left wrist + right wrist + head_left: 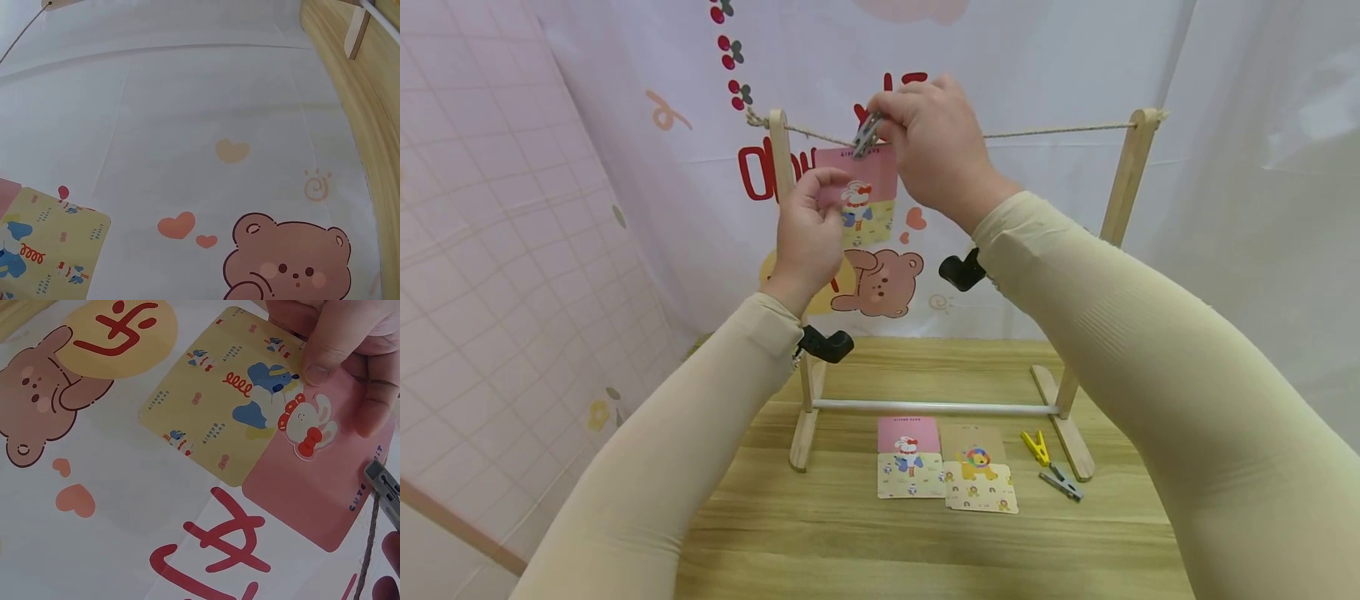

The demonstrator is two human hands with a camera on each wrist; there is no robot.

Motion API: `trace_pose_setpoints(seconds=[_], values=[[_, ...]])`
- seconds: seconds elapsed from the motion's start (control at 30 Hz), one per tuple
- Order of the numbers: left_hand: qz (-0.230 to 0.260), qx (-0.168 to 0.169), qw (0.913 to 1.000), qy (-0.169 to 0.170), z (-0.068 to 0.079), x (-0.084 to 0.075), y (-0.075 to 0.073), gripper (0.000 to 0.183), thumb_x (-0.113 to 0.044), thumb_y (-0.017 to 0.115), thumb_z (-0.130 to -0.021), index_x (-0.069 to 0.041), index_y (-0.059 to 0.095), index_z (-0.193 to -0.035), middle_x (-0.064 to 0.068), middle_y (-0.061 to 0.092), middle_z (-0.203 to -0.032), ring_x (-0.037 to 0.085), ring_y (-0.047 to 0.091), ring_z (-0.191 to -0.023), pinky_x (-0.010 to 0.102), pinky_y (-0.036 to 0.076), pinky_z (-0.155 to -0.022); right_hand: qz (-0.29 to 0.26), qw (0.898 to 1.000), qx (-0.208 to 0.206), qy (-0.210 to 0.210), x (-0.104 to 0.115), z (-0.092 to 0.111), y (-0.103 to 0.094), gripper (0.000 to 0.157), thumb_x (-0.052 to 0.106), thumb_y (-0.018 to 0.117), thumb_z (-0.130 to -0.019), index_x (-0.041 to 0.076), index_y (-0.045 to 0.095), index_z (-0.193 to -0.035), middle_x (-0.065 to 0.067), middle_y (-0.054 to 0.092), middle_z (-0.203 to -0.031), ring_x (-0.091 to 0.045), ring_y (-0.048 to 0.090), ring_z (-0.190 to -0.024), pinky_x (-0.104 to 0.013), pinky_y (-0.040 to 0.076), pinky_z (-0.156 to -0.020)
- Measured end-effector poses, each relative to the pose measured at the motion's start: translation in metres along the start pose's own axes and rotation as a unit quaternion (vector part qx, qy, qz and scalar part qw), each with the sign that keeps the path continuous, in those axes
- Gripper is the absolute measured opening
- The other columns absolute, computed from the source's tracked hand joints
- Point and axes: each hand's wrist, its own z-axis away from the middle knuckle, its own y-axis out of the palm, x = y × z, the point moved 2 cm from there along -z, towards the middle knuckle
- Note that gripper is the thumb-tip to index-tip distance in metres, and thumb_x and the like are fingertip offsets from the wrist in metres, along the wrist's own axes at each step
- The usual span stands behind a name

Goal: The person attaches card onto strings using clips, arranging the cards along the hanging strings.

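Note:
A pink and yellow card (874,223) with a rabbit picture hangs at the rope (1060,131), near its left end. My left hand (808,237) pinches the card's left edge; in the right wrist view the thumb (325,353) lies across its face. Above it, my right hand (942,154) pinches a grey clothespin (865,136), whose tip overlaps the card's top edge at the rope. The right wrist view shows that clothespin (384,487) over the card's printed lettering. Only a lower corner of the card (59,250) appears in the left wrist view.
A wooden stand (1123,187) carries the rope, with a white bar (932,407) low between its legs. On the table (850,542) lie a matching rabbit card (910,479), a lion card (977,492), a yellow clothespin (1036,448) and a grey clothespin (1062,482).

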Motion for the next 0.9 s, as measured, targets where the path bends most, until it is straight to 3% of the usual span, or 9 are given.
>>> trace_pose_setpoints(seconds=[0.17, 0.33, 0.4, 0.7, 0.9], values=[[-0.003, -0.004, 1.0000, 0.006, 0.0000, 0.0005, 0.0014, 0.025, -0.004, 0.051, -0.109, -0.008, 0.063, -0.130, 0.006, 0.065, -0.129, 0.012, 0.043, -0.071, 0.024, 0.040, -0.064, 0.004, 1.000, 0.007, -0.004, 0.0003, 0.0010, -0.0005, 0.030, 0.023, 0.051, -0.111, 0.017, 0.072, -0.133, 0.000, 0.074, -0.130, -0.026, 0.049, -0.124, -0.038, 0.037, -0.106], [0.000, -0.003, 1.0000, 0.003, -0.0001, 0.0004, 0.0018, 0.025, -0.003, 0.051, -0.109, -0.009, 0.062, -0.131, 0.006, 0.063, -0.133, 0.012, 0.056, -0.104, 0.024, 0.050, -0.081, 0.007, 1.000, 0.009, -0.010, 0.0014, 0.0008, -0.0018, 0.030, 0.021, 0.051, -0.112, 0.015, 0.072, -0.132, -0.002, 0.074, -0.130, -0.027, 0.050, -0.126, -0.038, 0.035, -0.109], [0.002, -0.004, 1.0000, 0.003, -0.0005, 0.0008, 0.0024, 0.025, -0.003, 0.050, -0.109, -0.009, 0.062, -0.131, 0.006, 0.063, -0.133, 0.012, 0.057, -0.110, 0.023, 0.052, -0.085, 0.007, 1.000, 0.009, -0.009, 0.0014, 0.0009, -0.0019, 0.029, 0.021, 0.051, -0.111, 0.015, 0.072, -0.131, -0.002, 0.074, -0.130, -0.027, 0.049, -0.126, -0.038, 0.036, -0.110], [0.004, -0.007, 1.0000, 0.004, 0.0004, 0.0024, 0.0047, 0.024, -0.004, 0.050, -0.110, -0.008, 0.062, -0.130, 0.006, 0.064, -0.132, 0.012, 0.057, -0.108, 0.024, 0.052, -0.085, 0.007, 1.000, 0.012, -0.017, 0.0013, 0.0017, 0.0003, 0.028, 0.021, 0.053, -0.111, 0.015, 0.073, -0.130, -0.003, 0.071, -0.135, -0.029, 0.049, -0.133, -0.041, 0.035, -0.115], [-0.009, -0.007, 0.9999, 0.003, 0.0030, 0.0027, 0.0051, 0.024, -0.004, 0.050, -0.110, -0.008, 0.062, -0.130, 0.007, 0.063, -0.133, 0.013, 0.057, -0.108, 0.025, 0.049, -0.081, 0.024, 0.999, 0.028, -0.016, 0.0018, 0.0022, 0.0024, 0.034, 0.023, 0.050, -0.112, 0.015, 0.067, -0.141, -0.006, 0.066, -0.143, -0.029, 0.047, -0.136, -0.043, 0.035, -0.116]])
